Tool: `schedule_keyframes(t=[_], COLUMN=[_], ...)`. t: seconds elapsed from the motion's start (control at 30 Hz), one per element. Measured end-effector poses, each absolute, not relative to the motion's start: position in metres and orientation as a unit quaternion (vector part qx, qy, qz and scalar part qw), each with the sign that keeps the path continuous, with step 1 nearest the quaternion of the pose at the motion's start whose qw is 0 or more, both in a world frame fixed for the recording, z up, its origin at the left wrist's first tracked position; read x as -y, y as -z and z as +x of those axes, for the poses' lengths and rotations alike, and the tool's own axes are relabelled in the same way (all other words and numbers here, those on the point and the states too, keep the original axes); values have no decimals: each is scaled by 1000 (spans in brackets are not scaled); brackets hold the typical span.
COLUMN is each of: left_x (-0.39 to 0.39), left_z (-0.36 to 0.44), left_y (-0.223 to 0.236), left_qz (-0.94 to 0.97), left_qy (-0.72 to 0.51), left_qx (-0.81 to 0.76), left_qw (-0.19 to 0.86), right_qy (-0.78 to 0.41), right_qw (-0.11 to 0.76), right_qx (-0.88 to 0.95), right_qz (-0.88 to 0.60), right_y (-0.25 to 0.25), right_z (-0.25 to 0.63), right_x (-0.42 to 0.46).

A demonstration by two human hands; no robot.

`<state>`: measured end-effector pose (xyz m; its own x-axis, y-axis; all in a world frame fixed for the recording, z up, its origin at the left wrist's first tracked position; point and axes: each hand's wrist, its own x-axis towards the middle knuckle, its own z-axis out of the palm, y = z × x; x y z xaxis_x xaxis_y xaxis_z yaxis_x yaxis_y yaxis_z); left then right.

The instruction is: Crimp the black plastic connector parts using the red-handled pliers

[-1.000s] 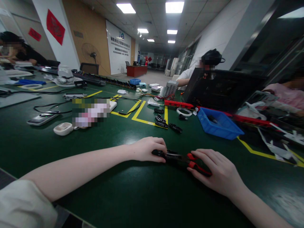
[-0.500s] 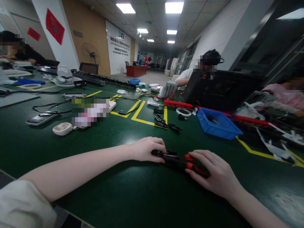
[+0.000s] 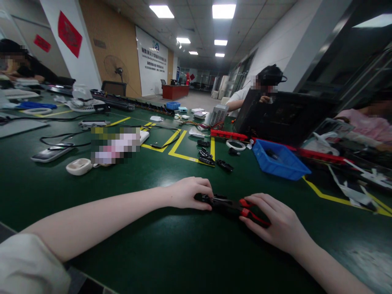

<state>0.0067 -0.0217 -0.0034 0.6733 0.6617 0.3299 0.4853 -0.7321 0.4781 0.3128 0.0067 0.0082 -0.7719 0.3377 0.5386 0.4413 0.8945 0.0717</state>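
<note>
Low over the green tabletop (image 3: 171,249), my left hand (image 3: 191,194) is closed around a small black plastic part (image 3: 206,199), mostly covered by my fingers. From the right, my right hand (image 3: 272,216) grips a pair of pliers (image 3: 246,210) by its red and black handles. The pliers' dark jaws point left and meet the black part beside my left fingertips; whether they are clamped on it I cannot tell. Several similar black parts (image 3: 206,157) lie on the table beyond my hands, by a yellow tape corner (image 3: 183,156).
A blue bin (image 3: 280,161) with a dark item inside stands to the right. A phone (image 3: 53,152), a cream case (image 3: 79,166) and a black cable (image 3: 65,136) lie at left. Behind a large black panel (image 3: 284,116) sits a person (image 3: 266,83); others sit at both sides.
Both hands keep their holds. The pliers shifted slightly left relative to the tabletop edge, then stayed nearly still; their handles remain slightly apart. The whole view has drifted a little.
</note>
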Motion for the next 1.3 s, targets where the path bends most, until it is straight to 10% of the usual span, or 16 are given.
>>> schedule_keyframes(t=[1.3], left_x=[24], left_z=[8], left_y=[3], left_qz=[894], left_qy=[-249], left_qx=[-324], left_qw=[182], right_qy=[68], right_qw=[266], right_qx=[939], right_qz=[-207], right_y=[-12], right_z=[309], right_x=[-3])
